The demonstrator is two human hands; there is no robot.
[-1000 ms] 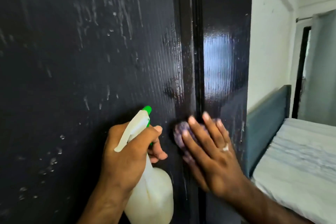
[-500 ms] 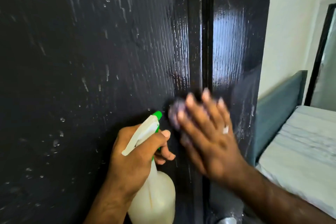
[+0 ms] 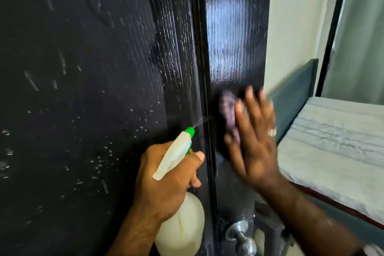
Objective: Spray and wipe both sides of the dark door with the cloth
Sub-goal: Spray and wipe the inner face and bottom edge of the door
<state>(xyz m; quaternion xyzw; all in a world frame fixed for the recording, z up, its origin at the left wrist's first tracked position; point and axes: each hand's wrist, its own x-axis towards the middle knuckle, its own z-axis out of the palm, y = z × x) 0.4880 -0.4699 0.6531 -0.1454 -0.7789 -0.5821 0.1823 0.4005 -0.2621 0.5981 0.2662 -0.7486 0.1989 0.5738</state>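
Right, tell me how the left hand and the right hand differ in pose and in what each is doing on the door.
The left hand is curled round the spray bottle, squeezing out a mist; the right hand lies flat with fingers spread, pressing the purple cloth to the door. The left hand looks sharp, the right hand is motion-blurred. The right hand wears a ring; the left hand shows none. Both are bare and work at the same door.

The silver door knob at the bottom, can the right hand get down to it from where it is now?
Probably yes. The right hand presses the cloth flat on the door, with the door knob below it, and nothing shows between them. It would still be carrying the cloth.
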